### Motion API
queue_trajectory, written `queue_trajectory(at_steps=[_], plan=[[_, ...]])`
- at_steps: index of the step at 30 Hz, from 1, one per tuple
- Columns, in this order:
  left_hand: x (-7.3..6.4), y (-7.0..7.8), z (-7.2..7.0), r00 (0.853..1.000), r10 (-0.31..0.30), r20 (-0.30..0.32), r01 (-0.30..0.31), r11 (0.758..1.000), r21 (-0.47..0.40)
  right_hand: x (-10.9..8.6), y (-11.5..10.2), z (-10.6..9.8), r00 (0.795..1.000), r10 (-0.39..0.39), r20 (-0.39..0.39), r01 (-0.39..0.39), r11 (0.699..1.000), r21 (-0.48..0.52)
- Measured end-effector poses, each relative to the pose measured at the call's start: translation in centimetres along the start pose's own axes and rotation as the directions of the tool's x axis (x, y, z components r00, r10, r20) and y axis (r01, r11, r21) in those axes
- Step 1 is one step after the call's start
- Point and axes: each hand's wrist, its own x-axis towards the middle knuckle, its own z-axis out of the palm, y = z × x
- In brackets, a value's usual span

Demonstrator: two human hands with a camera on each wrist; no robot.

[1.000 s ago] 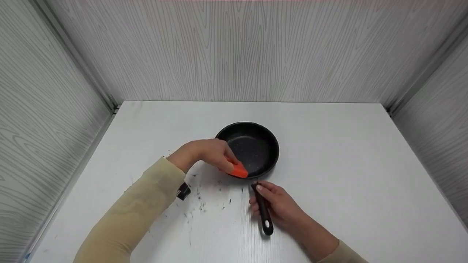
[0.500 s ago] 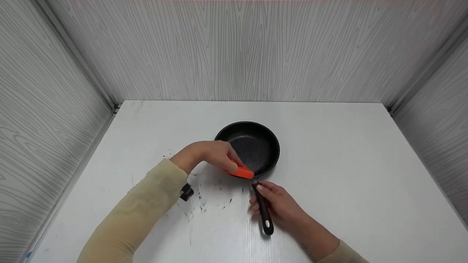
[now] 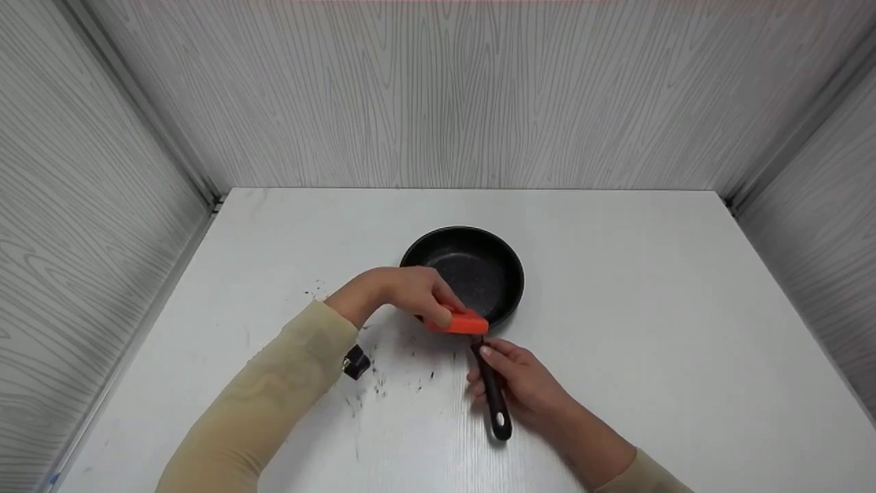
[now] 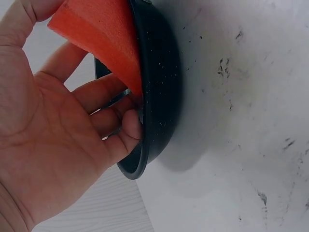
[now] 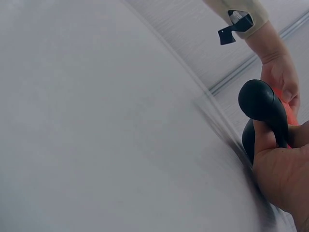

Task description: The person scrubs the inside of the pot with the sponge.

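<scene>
Left hand (image 3: 413, 290), half closed, pinches an orange sponge (image 3: 465, 323) at the near edge of the pan (image 3: 479, 277); right hand (image 3: 525, 383) curls round the handle (image 3: 492, 393). Should that grip slacken, sponge pressure could twist the pan.

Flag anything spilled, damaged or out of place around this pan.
Dark flecks and smudges are scattered on the white table, left of the pan's handle in the head view. They stand out against the pale surface; whether they are crumbs or scuffs, I can't tell. Nothing else looks odd.
</scene>
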Motion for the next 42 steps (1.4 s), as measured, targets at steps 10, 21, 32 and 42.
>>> queue_trajectory(at_steps=[10,21,32,42], plan=[[0.5,-0.3,0.3,0.999,0.042,-0.013,-0.043,0.996,-0.074,-0.1,-0.1,-0.1,1.000,-0.004,0.007,0.004,1.000,-0.022],[1.3,-0.7,1.1,0.996,0.076,-0.049,-0.079,0.994,-0.078,-0.1,-0.1,-0.2,1.000,0.007,0.004,-0.007,1.000,-0.025],[2.3,-0.7,1.9,0.990,0.120,-0.075,-0.130,0.980,-0.150,-0.1,-0.1,-0.2,1.000,0.014,0.005,-0.013,1.000,-0.017],[3.2,-0.6,2.5,0.983,0.155,-0.102,-0.170,0.971,-0.166,-0.1,0.1,-0.2,1.000,0.008,0.001,-0.008,1.000,-0.008]])
